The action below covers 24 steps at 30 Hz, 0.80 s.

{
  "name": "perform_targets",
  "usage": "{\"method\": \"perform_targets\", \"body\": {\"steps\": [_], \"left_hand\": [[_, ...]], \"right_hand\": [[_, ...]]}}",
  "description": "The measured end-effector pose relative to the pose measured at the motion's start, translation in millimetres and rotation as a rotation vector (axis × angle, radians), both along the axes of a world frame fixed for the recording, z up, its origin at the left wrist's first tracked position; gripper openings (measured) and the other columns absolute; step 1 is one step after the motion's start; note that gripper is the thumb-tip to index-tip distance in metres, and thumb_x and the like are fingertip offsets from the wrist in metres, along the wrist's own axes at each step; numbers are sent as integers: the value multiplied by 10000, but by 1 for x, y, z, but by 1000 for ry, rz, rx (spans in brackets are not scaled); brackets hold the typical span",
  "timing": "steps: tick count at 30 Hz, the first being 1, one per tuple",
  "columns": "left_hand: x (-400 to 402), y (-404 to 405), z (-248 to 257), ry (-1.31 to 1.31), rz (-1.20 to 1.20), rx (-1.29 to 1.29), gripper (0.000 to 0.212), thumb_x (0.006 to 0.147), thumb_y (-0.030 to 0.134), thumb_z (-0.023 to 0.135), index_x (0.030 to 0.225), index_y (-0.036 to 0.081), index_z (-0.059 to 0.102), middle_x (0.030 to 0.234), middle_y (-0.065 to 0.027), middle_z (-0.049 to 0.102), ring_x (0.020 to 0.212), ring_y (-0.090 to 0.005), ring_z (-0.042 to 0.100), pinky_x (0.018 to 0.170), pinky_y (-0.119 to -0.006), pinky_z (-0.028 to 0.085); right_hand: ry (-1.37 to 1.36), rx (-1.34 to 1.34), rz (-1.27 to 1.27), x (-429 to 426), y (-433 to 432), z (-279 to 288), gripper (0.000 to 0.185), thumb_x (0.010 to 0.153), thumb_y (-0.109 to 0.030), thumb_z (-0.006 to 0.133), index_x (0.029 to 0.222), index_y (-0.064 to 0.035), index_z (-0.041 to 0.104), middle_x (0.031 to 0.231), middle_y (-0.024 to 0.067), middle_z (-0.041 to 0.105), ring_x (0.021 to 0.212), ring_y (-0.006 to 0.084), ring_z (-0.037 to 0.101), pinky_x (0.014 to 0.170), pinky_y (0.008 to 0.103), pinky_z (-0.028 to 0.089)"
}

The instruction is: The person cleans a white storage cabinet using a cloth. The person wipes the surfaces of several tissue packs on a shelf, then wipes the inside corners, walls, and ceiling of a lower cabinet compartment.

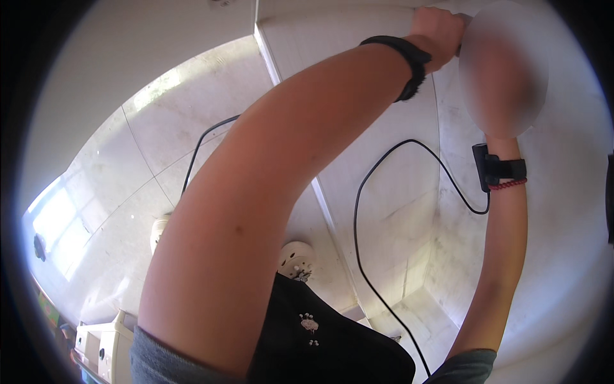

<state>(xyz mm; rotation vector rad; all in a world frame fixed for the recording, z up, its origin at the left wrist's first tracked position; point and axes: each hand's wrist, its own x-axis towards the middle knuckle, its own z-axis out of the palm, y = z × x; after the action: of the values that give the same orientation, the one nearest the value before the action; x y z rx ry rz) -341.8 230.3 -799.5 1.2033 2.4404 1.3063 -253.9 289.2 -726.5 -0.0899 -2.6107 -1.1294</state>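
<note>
My left arm reaches across to the upper right. There my left hand (437, 41) is closed in a fist around a small dark item (464, 30), of which only an edge shows. Beside it my right hand (501, 79) is raised close to a pale wall (566, 192). A blurred oval covers the right hand, so its fingers and anything in them cannot be made out. A black strap (403, 60) circles the left wrist. On the right wrist sit a black strap with a small device (481, 168) and a red beaded bracelet (508, 184).
A black cable (357, 225) loops down from the wrist device past my black apron (331, 345). Below are light floor tiles (139, 192) and pale clogs (297, 257). A white metal-like strip (326, 206) runs beside a pale panel (398, 192). White furniture (112, 345) stands lower left.
</note>
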Motion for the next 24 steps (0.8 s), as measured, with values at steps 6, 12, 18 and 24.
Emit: {"method": "perform_targets", "body": {"steps": [6,12,18,24], "left_hand": [[27,-17,-40,520,100,-286,343,701,186,657,1026,102,587,986,-76,563,964,-221,532,758,-333,410],[54,-14,-13,785,-151,-248,133,740,170,579,833,134,667,939,-6,573,977,-170,502,778,-330,389],[128,17,-62,473,-195,141,101,741,175,570,726,168,669,939,3,568,936,-159,506,825,-332,357],[171,-18,-40,517,-589,-40,107,722,167,566,642,157,636,917,-2,559,885,-161,526,794,-337,373]], "right_hand": [[-74,141,-6,33,9,-61,211,742,-201,533,942,-143,567,910,-10,500,875,189,474,704,398,370],[-109,-150,-137,88,19,-62,293,712,-182,575,999,-126,564,988,3,506,944,207,477,737,410,378],[-164,-405,-375,156,1,-60,452,584,-223,720,989,-78,580,989,71,528,955,275,499,744,401,426],[-200,-834,-548,214,-4,-50,417,592,-183,706,966,-41,590,964,121,560,904,336,540,751,403,463]]}}
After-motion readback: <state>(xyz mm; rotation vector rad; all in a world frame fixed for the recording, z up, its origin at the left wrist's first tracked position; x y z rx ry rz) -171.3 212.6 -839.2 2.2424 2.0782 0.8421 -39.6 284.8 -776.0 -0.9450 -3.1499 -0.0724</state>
